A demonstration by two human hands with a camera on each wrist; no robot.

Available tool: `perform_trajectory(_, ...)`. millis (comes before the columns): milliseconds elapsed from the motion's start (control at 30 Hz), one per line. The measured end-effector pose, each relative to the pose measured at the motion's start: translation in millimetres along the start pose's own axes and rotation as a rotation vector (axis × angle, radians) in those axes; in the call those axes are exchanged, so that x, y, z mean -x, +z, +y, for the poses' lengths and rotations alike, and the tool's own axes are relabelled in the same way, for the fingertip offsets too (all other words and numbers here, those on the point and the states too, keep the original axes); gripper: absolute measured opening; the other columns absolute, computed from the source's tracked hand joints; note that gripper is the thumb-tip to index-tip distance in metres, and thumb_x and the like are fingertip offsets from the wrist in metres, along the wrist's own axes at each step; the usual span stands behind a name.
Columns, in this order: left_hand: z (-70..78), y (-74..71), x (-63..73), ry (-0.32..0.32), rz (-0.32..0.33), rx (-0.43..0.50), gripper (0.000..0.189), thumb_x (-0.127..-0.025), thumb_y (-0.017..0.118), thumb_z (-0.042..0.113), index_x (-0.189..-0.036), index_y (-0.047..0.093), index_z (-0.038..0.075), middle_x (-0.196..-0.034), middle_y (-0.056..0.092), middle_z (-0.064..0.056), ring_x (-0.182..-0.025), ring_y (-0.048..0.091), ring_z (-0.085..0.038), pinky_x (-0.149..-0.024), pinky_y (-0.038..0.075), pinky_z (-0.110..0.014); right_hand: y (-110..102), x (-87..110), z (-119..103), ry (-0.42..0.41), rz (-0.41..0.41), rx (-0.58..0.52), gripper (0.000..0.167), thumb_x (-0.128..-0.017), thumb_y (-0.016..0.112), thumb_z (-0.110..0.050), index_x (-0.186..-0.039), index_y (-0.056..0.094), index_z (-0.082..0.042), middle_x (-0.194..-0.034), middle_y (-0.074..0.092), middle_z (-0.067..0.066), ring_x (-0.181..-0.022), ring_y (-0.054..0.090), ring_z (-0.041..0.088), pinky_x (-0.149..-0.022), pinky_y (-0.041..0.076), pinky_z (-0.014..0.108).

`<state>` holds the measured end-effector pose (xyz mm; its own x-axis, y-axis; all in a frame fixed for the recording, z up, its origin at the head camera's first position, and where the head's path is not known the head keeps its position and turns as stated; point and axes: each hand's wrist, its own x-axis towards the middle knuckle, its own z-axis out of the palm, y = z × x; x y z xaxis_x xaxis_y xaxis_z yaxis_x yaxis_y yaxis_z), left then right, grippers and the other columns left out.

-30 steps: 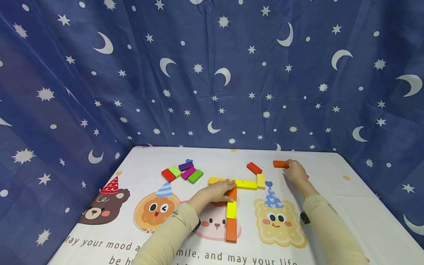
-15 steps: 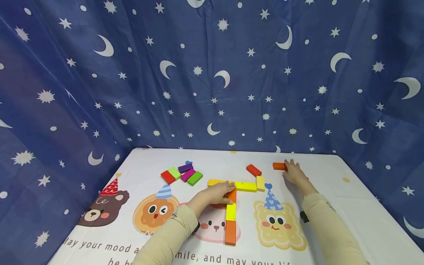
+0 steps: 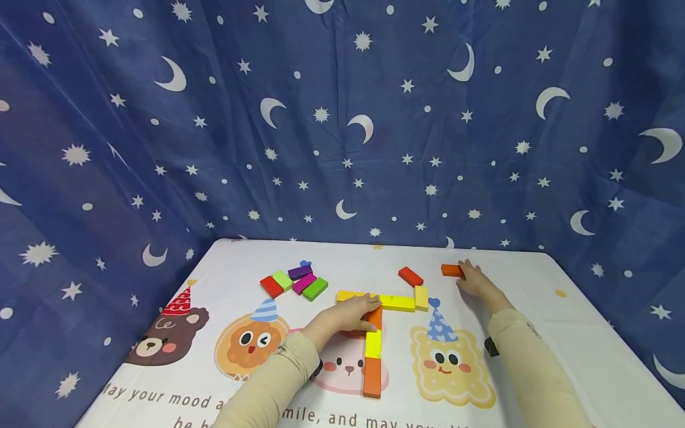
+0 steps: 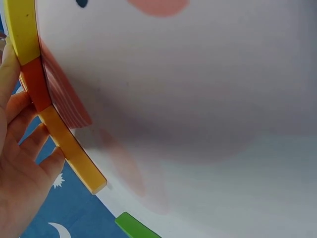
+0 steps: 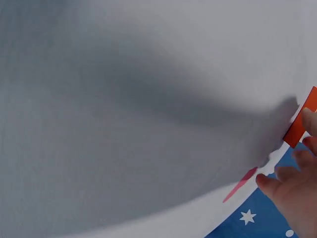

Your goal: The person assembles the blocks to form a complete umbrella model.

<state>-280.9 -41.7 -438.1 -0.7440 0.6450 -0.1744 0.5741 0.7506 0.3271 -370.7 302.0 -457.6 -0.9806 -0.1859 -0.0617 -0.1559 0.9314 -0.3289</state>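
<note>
At the back right, my right hand (image 3: pixel 478 283) pinches the right end of an orange block (image 3: pixel 451 270) lying on the cloth; the right wrist view shows a digit over that block (image 5: pixel 297 130). My left hand (image 3: pixel 350 313) rests on a T-shaped layout of blocks, its fingertips touching an upper orange block (image 3: pixel 377 317) and the amber block (image 4: pixel 74 148) beside it. A yellow block (image 3: pixel 397 303) extends the T's top rightwards. Down the stem come another yellow block (image 3: pixel 373 345) and a lower orange block (image 3: pixel 371 378). A pale yellow block (image 3: pixel 421 298) touches the top row's right end.
A red block (image 3: pixel 411 276) lies behind the pale yellow one. Several loose blocks, including a green block (image 3: pixel 315 289) and a purple block (image 3: pixel 299 272), are grouped at the back left. Cartoon figures cover the white tablecloth (image 3: pixel 535 285); a blue starry curtain (image 3: pixel 342 148) hangs behind.
My right hand's fingers have shifted slightly on the orange block, which has hardly moved. The left hand stays on the T. The head view has tilted a little.
</note>
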Motion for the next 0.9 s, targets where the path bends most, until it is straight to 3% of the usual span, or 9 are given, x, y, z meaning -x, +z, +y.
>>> perform_trajectory(100,-1.1,-1.5,0.5,-0.005,-0.001,0.003,0.065,-0.088,0.064,0.035,-0.143,0.040,0.010,-0.152,0.035,-0.004,-0.143,0.028,-0.023,-0.117,0.023,-0.037,1.7,0.0,-1.9,-0.017,0.037,0.027,0.051,-0.090,0.050,-0.005,-0.131,0.034,0.022,-0.134,0.036,0.043,-0.124,0.036,0.057,-0.107,0.029,0.060)
perform_trajectory(233,-1.2,0.4,-1.1,-0.012,0.001,-0.006,0.066,-0.087,0.064,0.036,-0.143,0.041,0.012,-0.151,0.036,-0.003,-0.143,0.028,-0.021,-0.117,0.024,-0.036,0.4,1.1,-3.1,0.015,0.120,0.066,0.035,-0.087,0.057,-0.002,-0.115,0.052,0.019,-0.110,0.058,0.035,-0.100,0.057,0.045,-0.096,0.044,0.054)
perform_trajectory(400,0.1,2.2,-2.0,-0.023,0.002,-0.006,0.066,-0.087,0.065,0.037,-0.143,0.041,0.013,-0.151,0.037,-0.001,-0.143,0.029,-0.020,-0.117,0.025,-0.036,-0.5,2.0,-3.5,0.056,0.168,0.060,0.025,-0.085,0.063,-0.002,-0.101,0.058,0.016,-0.093,0.063,0.028,-0.082,0.058,0.036,-0.086,0.049,0.050)
perform_trajectory(667,0.3,3.2,-1.0,-0.027,-0.005,-0.007,0.066,-0.087,0.064,0.037,-0.144,0.040,0.014,-0.152,0.036,-0.001,-0.143,0.028,-0.020,-0.117,0.025,-0.036,-4.3,4.8,-8.7,0.040,0.134,0.052,0.025,-0.081,0.068,0.000,-0.098,0.061,0.017,-0.088,0.063,0.026,-0.077,0.056,0.032,-0.084,0.049,0.048)
perform_trajectory(900,0.7,1.4,-0.8,-0.028,-0.010,-0.009,0.066,-0.088,0.064,0.036,-0.144,0.040,0.012,-0.152,0.034,-0.002,-0.143,0.026,-0.021,-0.117,0.023,-0.036,-3.6,5.2,-11.2,-0.001,0.169,0.069,0.023,-0.084,0.065,0.000,-0.098,0.059,0.017,-0.088,0.062,0.027,-0.079,0.057,0.034,-0.082,0.049,0.049)
